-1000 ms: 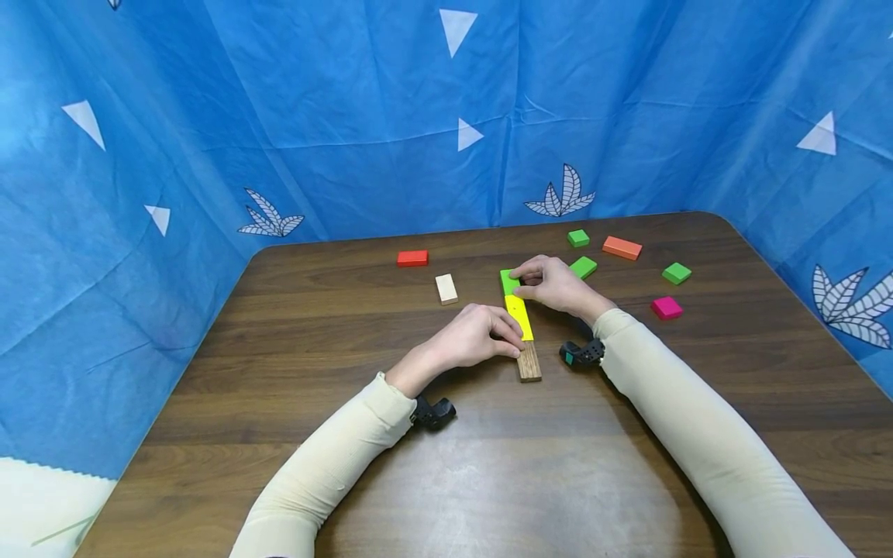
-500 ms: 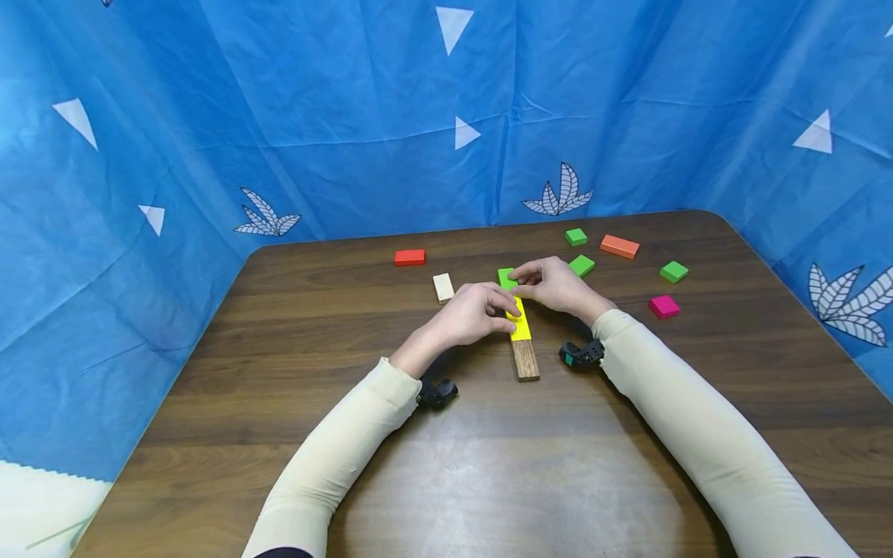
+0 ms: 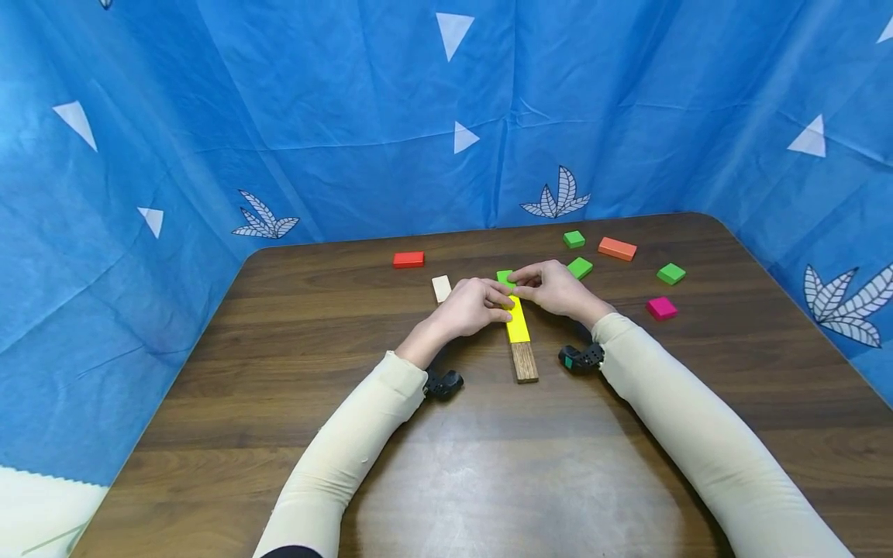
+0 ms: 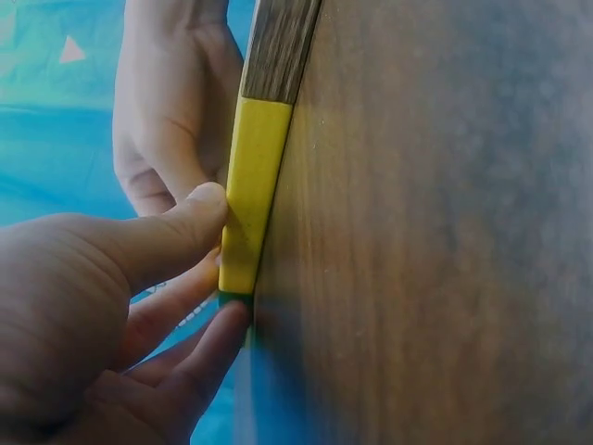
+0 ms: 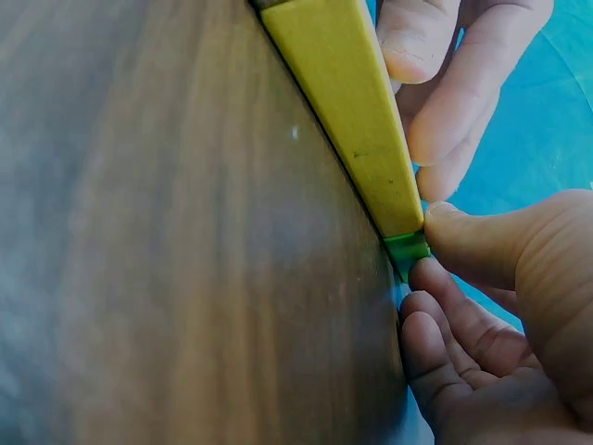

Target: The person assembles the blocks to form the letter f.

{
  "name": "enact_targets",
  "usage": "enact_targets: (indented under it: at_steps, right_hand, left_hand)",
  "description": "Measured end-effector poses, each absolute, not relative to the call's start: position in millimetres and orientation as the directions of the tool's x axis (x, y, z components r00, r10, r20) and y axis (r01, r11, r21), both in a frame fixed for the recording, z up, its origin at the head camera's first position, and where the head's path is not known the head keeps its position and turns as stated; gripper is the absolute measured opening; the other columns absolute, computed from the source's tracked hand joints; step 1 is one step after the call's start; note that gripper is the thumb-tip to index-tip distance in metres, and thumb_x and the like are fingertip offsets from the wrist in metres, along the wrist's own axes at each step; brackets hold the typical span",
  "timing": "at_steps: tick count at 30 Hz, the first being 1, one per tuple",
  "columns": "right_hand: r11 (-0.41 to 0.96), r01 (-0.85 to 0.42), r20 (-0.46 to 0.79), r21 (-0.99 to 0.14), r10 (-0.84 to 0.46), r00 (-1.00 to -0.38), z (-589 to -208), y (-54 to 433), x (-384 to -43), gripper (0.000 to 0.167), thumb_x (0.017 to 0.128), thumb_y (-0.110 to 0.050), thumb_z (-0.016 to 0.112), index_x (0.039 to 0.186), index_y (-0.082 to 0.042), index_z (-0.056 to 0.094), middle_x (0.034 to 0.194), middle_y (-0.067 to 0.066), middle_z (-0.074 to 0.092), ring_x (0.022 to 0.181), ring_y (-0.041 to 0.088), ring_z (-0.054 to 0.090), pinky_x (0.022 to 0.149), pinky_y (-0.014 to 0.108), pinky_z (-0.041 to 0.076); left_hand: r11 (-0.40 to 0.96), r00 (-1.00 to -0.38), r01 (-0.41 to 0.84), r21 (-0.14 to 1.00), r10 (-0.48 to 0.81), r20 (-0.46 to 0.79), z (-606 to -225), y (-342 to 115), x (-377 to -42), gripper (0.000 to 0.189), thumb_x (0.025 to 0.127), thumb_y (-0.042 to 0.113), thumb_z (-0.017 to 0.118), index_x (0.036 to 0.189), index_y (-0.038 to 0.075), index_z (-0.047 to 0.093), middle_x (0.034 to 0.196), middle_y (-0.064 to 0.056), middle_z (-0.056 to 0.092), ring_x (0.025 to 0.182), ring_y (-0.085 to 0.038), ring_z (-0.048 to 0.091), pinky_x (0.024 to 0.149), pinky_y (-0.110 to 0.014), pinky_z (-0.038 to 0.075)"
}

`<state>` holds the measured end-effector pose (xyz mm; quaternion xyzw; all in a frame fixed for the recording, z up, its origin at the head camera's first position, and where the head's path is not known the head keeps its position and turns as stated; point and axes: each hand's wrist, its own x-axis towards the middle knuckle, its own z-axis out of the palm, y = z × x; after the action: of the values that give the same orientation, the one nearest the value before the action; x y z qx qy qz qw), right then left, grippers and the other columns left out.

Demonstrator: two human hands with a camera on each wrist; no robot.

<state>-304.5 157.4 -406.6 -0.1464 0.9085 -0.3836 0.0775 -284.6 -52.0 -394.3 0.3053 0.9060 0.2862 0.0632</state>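
Note:
A straight row of flat wooden blocks lies on the dark tabletop [image 3: 279, 372]. The brown block [image 3: 525, 362] is nearest the person, the yellow block [image 3: 518, 325] is in the middle, and the green block [image 3: 505, 276] is at the far end. My left hand [image 3: 470, 304] comes from the left, its thumb and fingertips at the yellow block close to where it meets the green one. With thumb and fingers, my right hand [image 3: 554, 291] pinches the green block from the right. The right wrist view shows its thumb [image 5: 463, 236] beside the yellow-green joint.
A white block [image 3: 441, 288], partly behind the left hand, and a red block [image 3: 408, 260] lie to the left. Right of the row are an orange block [image 3: 617, 248], a pink block [image 3: 661, 308] and several green blocks [image 3: 671, 273]. A blue curtain [image 3: 391, 116] hangs behind the table.
My left hand has moved away from the person along the row, from the brown block up to the yellow block's far part. My right hand stays at the green block.

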Motion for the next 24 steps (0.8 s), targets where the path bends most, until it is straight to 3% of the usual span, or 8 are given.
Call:
enact_targets:
  at_steps: [16,24]
  right_hand:
    - [0.638,-0.227,0.021,-0.735,-0.313,-0.949,-402,171,-295,0.037,0.100,-0.021,0.069,0.135,-0.009,0.067,0.119,0.013,0.071,0.108,0.029,0.064,0.099,0.048,0.055]
    - [0.616,-0.238,0.097,-0.751,-0.253,-0.962,-396,190,-299,0.042,0.095,-0.022,0.076,0.134,-0.009,0.068,0.121,0.013,0.071,0.111,0.029,0.064,0.100,0.049,0.053]
  left_hand:
    - [0.641,-0.813,0.511,0.572,0.577,0.080,-396,-54,-285,0.026,0.092,0.025,0.080,0.116,0.015,0.081,0.133,0.000,0.072,0.130,-0.016,0.063,0.111,-0.035,0.048]
    - [0.640,-0.817,0.503,0.580,0.572,0.077,-398,-54,-286,0.026,0.091,0.026,0.080,0.115,0.015,0.081,0.132,0.000,0.072,0.131,-0.017,0.062,0.113,-0.035,0.047]
